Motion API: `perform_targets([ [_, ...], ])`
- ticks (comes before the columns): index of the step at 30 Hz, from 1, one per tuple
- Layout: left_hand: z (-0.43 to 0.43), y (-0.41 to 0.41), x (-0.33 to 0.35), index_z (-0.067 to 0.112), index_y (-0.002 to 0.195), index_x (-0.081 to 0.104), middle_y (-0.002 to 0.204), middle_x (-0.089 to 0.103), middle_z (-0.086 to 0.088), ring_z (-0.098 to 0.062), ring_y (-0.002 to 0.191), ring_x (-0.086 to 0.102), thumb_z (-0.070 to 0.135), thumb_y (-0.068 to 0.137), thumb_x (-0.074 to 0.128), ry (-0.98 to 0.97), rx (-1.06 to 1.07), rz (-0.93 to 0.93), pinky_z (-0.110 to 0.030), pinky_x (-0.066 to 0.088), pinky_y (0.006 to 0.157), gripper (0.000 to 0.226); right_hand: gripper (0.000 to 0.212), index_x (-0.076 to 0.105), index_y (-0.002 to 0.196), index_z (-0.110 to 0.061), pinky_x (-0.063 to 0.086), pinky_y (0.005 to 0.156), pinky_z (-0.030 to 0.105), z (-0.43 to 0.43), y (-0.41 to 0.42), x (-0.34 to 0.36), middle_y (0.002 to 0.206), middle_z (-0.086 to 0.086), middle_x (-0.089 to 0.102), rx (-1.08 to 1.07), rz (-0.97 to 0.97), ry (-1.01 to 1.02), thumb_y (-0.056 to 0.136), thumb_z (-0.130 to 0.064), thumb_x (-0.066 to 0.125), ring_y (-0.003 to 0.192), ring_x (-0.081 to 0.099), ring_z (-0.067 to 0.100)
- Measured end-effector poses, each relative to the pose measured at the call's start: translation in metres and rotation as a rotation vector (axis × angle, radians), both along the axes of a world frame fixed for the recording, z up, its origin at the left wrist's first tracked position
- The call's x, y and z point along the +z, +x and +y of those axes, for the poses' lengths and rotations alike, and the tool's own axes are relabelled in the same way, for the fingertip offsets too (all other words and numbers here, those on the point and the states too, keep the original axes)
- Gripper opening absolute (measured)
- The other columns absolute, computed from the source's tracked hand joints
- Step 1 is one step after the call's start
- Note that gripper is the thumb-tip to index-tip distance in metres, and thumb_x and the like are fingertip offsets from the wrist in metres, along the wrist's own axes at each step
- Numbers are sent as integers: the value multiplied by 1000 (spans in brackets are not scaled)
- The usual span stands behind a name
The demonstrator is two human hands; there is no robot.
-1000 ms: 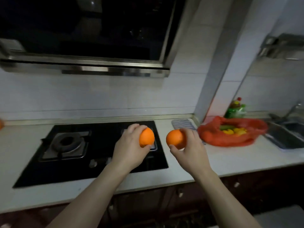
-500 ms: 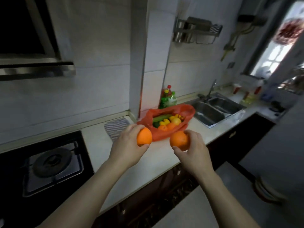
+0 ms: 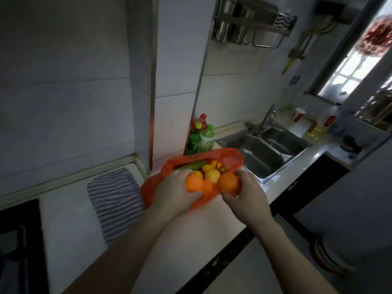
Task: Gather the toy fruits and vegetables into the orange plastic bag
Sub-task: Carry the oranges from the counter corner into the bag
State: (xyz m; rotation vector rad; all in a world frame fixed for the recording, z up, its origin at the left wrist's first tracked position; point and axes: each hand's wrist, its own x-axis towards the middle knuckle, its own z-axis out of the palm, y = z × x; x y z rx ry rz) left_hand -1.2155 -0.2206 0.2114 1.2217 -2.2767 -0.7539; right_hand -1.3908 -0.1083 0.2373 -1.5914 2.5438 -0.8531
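Over the mouth of the orange plastic bag [image 3: 231,159] on the counter [image 3: 191,240], the left hand [image 3: 175,195] curls round the paler toy orange [image 3: 193,183] and the right hand [image 3: 247,197] grips the darker toy orange [image 3: 228,183], forearms stretched forward.

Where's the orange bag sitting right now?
The orange bag lies on the white counter, between the striped cloth and the sink, in front of the green bottles.
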Motion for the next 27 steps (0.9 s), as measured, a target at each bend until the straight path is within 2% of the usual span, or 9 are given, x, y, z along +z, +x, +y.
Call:
perform_targets([
  [10, -100, -119, -51, 31, 132, 48, 126, 53, 2, -21, 113, 54, 48, 77, 66, 145, 91, -160, -38, 47, 91, 60, 66, 39, 133, -32, 52, 82, 34, -141, -126, -73, 131, -6, 46, 193, -153, 172, 77, -53, 67, 106, 52, 14],
  [12, -118, -145, -63, 30, 130, 50, 122, 54, 0, -22, 110, 55, 45, 76, 66, 193, 129, -181, -38, 47, 90, 58, 67, 39, 134, -31, 53, 86, 36, -171, -151, -88, 136, -5, 44, 261, -191, 210, 77, -50, 68, 110, 50, 13],
  [16, -145, -190, -87, 25, 122, 55, 116, 57, -1, -23, 105, 57, 36, 75, 64, 286, 198, -234, -37, 47, 87, 50, 59, 42, 132, -29, 46, 81, 27, -221, -190, -114, 132, -3, 47, 384, -216, 258, 79, -41, 65, 106, 52, 13],
  [18, -155, -206, -97, 23, 119, 55, 116, 57, -2, -24, 104, 57, 30, 74, 64, 291, 246, -233, -37, 47, 85, 46, 61, 43, 133, -26, 46, 83, 30, -241, -205, -127, 131, -1, 47, 437, -220, 292, 78, -40, 64, 109, 53, 18],
  [22, -171, -224, -116, 25, 127, 50, 125, 51, 0, -24, 112, 52, 28, 75, 66, 280, 329, -234, -37, 46, 88, 55, 61, 44, 130, -24, 48, 88, 40, -273, -225, -146, 126, 2, 47, 495, -242, 342, 74, -35, 64, 109, 52, 25],
  [27, -185, -236, -138, 29, 128, 47, 130, 44, 4, -23, 116, 47, 29, 77, 67, 231, 381, -248, -34, 43, 88, 56, 60, 45, 129, -19, 46, 88, 37, -301, -236, -163, 127, 5, 45, 554, -207, 350, 75, -24, 68, 107, 51, 27],
])
